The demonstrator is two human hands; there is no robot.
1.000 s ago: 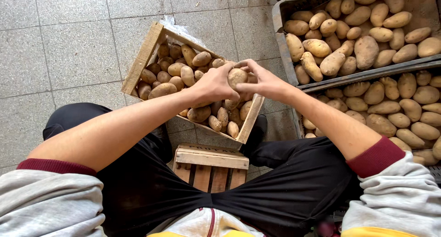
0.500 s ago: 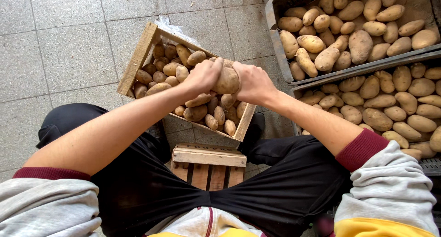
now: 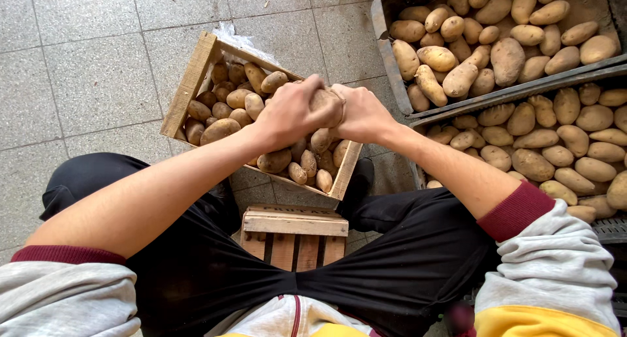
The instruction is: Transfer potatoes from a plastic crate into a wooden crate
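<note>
I had both hands closed around one potato (image 3: 326, 102), held above the wooden crate (image 3: 189, 89) of potatoes on the tiled floor (image 3: 85, 63). My left hand (image 3: 290, 112) gripped it from nine o'clock, fingers curled over its top; my right hand (image 3: 362, 115) clasped it from three o'clock. The crate sat at twelve o'clock from my knees, a small wooden stool (image 3: 294, 229) just beneath me. Two dark plastic bins (image 3: 392, 69) of potatoes lay at two o'clock.

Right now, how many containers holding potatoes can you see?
3: a wooden crate on the floor under both hands, a dark plastic crate at upper right, and another plastic crate below it. More may lie outside the view.
</note>
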